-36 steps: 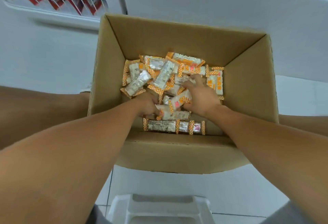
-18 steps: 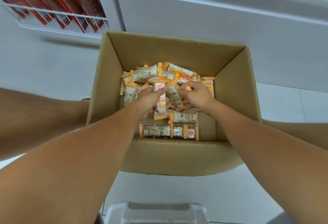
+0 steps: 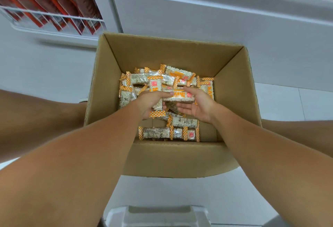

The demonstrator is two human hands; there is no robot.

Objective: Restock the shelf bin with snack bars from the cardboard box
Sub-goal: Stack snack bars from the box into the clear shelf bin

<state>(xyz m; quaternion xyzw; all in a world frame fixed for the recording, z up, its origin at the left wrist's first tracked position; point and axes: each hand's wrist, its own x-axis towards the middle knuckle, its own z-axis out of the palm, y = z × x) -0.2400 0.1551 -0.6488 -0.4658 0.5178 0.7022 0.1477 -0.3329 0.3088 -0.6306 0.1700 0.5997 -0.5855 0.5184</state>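
One orange-checked clear-wrapped snack bar (image 3: 178,96), long axis crosswise, is gripped by the left hand (image 3: 153,103) and the loosely cupped right hand (image 3: 198,103) above the brown cardboard box (image 3: 173,158).

Matt brown cardboard box (image 3: 111,75) holds glossy clear-plastic-wrapped snack bars (image 3: 156,133).
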